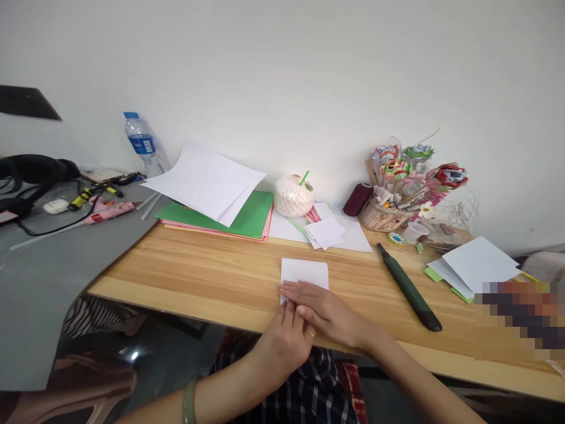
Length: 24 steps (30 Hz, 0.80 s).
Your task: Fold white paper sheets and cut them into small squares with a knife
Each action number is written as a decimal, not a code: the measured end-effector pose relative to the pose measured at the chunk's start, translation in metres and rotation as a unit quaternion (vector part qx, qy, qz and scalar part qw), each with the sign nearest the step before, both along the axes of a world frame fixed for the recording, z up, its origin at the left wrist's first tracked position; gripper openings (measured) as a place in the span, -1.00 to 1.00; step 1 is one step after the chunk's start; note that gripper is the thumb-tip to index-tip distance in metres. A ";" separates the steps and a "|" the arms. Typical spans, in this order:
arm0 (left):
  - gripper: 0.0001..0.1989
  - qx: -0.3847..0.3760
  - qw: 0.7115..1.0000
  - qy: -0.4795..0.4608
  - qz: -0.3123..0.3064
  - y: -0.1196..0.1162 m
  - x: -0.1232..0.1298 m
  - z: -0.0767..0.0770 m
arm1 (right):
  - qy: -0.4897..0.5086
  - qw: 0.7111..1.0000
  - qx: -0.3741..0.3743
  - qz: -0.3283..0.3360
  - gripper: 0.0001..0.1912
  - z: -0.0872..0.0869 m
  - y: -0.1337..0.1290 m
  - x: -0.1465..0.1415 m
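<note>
A small white sheet of paper (304,271), folded over with a rounded fold at its far right corner, lies near the front edge of the table. Across its near half my right hand (329,309) rests flat, fingers stretched to the left. My left hand (286,338), with a ring on a finger and a bracelet at the wrist, reaches up from the table's edge. Its fingertips touch the paper's near edge just below the right hand, fingers extended and slightly bent. My left thumb and the near part of the paper are hidden.
A dark green cutter (408,285) lies to the right, near white square papers (479,265). Behind are green sheets (256,212), large white paper (207,179), a netted white fruit (293,195) and a basket of paper flowers (384,218). A glue gun (110,211) lies left.
</note>
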<state>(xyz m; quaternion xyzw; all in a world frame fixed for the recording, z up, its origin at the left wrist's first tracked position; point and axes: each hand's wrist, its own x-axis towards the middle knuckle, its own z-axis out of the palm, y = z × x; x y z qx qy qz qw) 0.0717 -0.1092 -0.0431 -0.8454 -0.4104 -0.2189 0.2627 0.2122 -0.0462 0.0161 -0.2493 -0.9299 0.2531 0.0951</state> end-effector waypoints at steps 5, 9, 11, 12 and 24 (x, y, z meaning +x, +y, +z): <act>-0.76 0.012 1.000 -0.006 -0.008 0.000 -0.002 0.003 | -0.052 0.998 0.017 0.009 -0.45 -0.005 0.022 0.004; -0.72 0.019 1.000 0.010 0.007 0.000 -0.003 0.002 | -0.091 0.995 0.034 -0.007 -0.43 -0.006 0.043 0.003; -0.71 0.019 1.000 0.012 0.011 0.000 -0.003 0.000 | -0.106 0.993 0.042 -0.012 -0.44 -0.008 0.052 0.003; -0.70 0.020 1.000 0.010 0.010 0.000 -0.003 -0.001 | -0.112 0.992 0.046 -0.014 -0.44 -0.008 0.056 0.003; -0.70 0.039 0.999 -0.020 0.015 0.002 0.000 -0.010 | -0.133 0.986 0.096 -0.024 -0.36 -0.010 0.043 -0.016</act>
